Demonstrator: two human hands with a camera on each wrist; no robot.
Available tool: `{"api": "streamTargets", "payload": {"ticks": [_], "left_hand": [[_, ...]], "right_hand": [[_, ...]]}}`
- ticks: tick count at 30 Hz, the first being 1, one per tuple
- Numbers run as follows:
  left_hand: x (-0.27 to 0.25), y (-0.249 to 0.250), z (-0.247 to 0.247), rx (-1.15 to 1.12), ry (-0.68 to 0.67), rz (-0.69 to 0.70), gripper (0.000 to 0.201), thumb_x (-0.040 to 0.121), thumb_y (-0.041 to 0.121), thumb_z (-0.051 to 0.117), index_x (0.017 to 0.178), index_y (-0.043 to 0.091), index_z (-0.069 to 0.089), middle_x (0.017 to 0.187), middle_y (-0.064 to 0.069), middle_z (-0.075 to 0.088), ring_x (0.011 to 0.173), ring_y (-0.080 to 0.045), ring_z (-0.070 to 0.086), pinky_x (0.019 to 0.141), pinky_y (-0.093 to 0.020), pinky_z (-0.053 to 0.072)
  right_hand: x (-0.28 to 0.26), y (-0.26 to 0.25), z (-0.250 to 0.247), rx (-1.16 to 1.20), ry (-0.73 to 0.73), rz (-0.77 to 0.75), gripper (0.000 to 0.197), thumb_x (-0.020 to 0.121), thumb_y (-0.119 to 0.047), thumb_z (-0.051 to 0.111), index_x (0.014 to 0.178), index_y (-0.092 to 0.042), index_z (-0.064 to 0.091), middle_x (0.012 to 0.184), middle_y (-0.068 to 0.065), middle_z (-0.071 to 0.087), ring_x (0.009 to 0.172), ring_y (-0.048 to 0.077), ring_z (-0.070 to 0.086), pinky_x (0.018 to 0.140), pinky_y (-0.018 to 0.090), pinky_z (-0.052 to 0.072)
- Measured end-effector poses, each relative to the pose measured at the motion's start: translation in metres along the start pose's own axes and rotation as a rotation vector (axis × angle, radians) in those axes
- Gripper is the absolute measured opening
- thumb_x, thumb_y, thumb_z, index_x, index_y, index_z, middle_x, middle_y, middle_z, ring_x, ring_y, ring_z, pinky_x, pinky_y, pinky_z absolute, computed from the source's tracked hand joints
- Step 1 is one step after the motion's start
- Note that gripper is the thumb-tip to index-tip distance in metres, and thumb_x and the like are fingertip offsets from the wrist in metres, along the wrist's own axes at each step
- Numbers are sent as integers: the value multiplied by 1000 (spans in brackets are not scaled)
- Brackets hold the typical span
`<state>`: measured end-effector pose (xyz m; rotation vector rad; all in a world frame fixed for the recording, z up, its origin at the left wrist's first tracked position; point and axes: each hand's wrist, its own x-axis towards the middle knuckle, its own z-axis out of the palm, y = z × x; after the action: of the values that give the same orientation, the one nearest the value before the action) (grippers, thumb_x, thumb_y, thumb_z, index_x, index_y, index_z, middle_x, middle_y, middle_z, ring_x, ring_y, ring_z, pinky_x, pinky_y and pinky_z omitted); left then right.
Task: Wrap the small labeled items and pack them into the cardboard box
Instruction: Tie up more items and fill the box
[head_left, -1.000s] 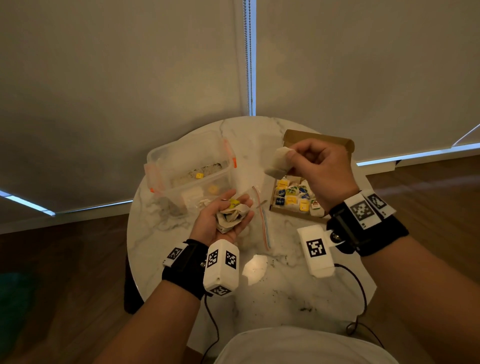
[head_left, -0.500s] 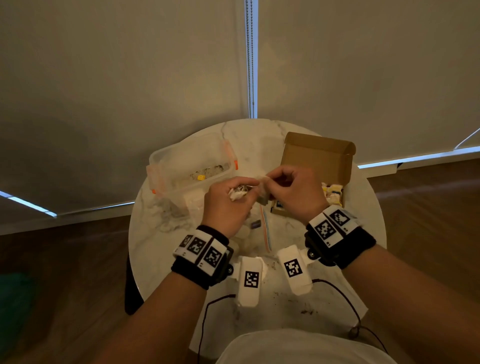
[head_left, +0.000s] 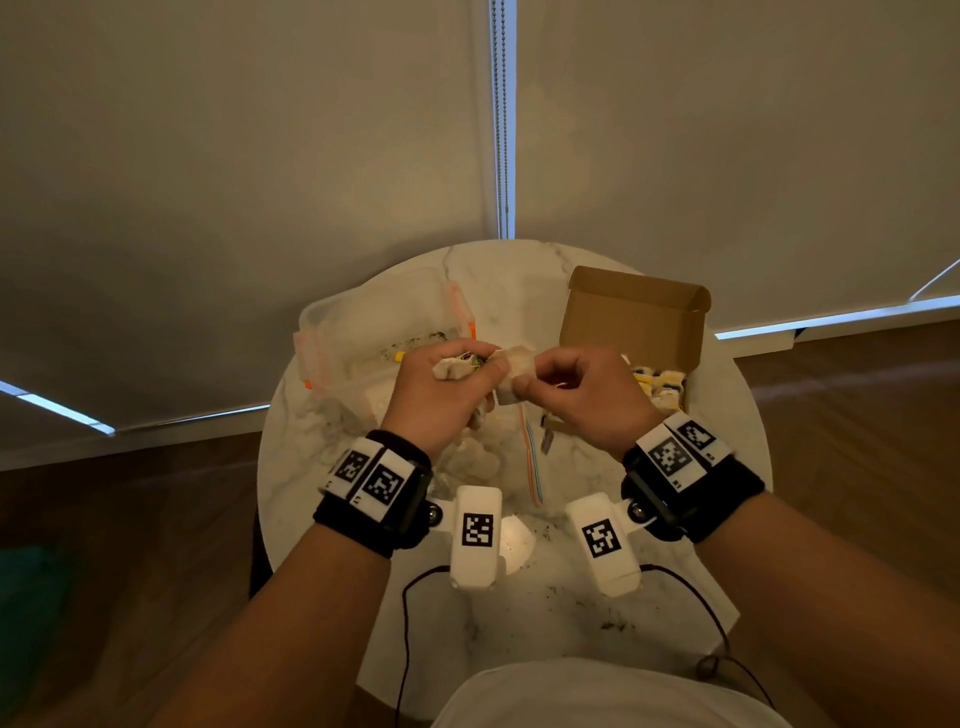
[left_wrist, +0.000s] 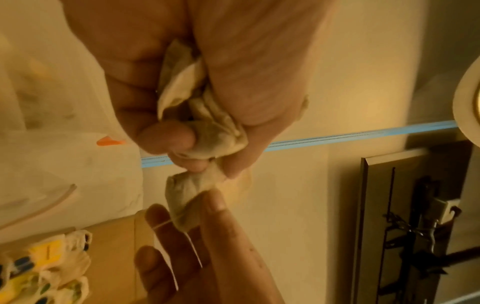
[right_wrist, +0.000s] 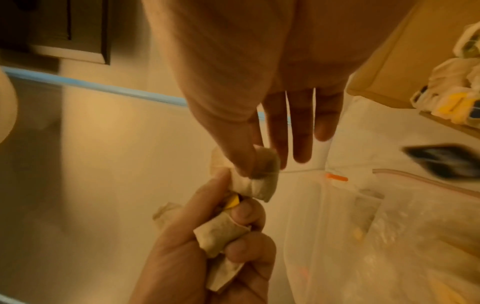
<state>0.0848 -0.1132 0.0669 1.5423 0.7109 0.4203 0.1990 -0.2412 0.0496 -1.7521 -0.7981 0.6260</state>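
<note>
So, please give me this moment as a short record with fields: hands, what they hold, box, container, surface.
left hand: grips a crumpled white wrapping paper with a yellow labeled item inside
right hand: thumb and finger pinch a second white paper piece
cardboard box: lid open, wrapped items inside
clear plastic container: open, orange latches
surface: round marble table

You worked over a white marble table (head_left: 691, 405) veined in grey. The cardboard box (head_left: 631, 317) was plain brown, its wrapped items (left_wrist: 52, 265) cream with yellow and blue labels. The clear tub (head_left: 363, 332) had orange clips. Your wristbands (head_left: 374, 499) were black, with black-and-white square-patterned tags. A bag (head_left: 532, 452) showed a blue-and-orange strip.
</note>
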Motion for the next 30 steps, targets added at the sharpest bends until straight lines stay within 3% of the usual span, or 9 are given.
{"api": "streamTargets", "payload": {"ticks": [3, 5, 8, 10, 14, 17, 20, 23, 30], "left_hand": [[1, 3, -3, 41, -9, 25, 10, 88, 13, 72, 80, 18, 73, 54, -9, 58, 44, -17, 49, 42, -24, 39], [2, 6, -3, 46, -16, 37, 11, 88, 12, 72, 79, 18, 72, 55, -9, 58, 45, -18, 49, 41, -24, 39], [4, 10, -4, 32, -13, 49, 12, 88, 11, 72, 77, 17, 72, 60, -3, 63, 51, -24, 52, 41, -25, 38], [6, 13, -5, 39, -25, 62, 13, 88, 14, 73, 76, 18, 72, 60, -5, 63, 53, -27, 53, 42, -26, 38], [9, 19, -7, 53, -56, 83, 13, 89, 15, 72, 76, 20, 73, 71, -33, 60, 54, -30, 52, 41, -24, 39], [10, 22, -8, 64, -64, 87, 11, 89, 15, 72, 78, 16, 73, 77, -34, 62, 54, -28, 53, 40, -25, 39], [13, 22, -8, 57, -66, 79, 11, 89, 15, 72, 78, 16, 73, 81, -35, 63, 54, -28, 53, 40, -25, 38], [15, 21, -7, 41, -59, 77, 11, 89, 13, 72, 78, 15, 72, 80, -36, 62, 54, -28, 52, 40, -24, 38], [17, 24, -7, 32, -56, 79, 9, 89, 12, 71, 80, 12, 72, 80, -36, 62, 52, -24, 52, 41, -25, 38]], "right_hand": [[0, 6, 1, 40, 65, 9, 11, 84, -10, 73, 75, -16, 71, 72, -2, 70, 63, 3, 64, 61, 15, 48], [-1, 8, 2, 103, 17, 16, 2, 85, -11, 73, 85, -11, 71, 80, 6, 74, 73, 11, 69, 67, 21, 54], [-4, 18, 4, 134, -143, 67, 21, 84, -10, 74, 104, -5, 71, 96, 9, 75, 92, 19, 72, 85, 31, 57], [-6, 26, 7, 56, -193, 77, 16, 84, -9, 74, 100, -6, 75, 95, 7, 76, 92, 18, 72, 89, 33, 56], [-9, 32, 15, 64, -211, 83, 7, 85, -10, 72, 89, -7, 77, 92, 7, 76, 90, 20, 72, 87, 33, 57], [-10, 31, 19, 178, -248, 106, 13, 87, 2, 65, 80, -7, 71, 97, 14, 74, 95, 21, 71, 83, 24, 54], [-11, 30, 19, 273, -294, 154, 16, 89, 6, 59, 78, -4, 64, 96, 21, 73, 96, 26, 70, 84, 29, 54], [-14, 30, 18, 368, -321, 268, 8, 92, 5, 53, 93, 0, 59, 99, 27, 71, 95, 33, 69, 85, 40, 55], [-21, 51, 16, 192, -295, 293, 29, 93, 17, 42, 107, 0, 60, 95, 26, 71, 87, 31, 72, 77, 36, 60]]}}
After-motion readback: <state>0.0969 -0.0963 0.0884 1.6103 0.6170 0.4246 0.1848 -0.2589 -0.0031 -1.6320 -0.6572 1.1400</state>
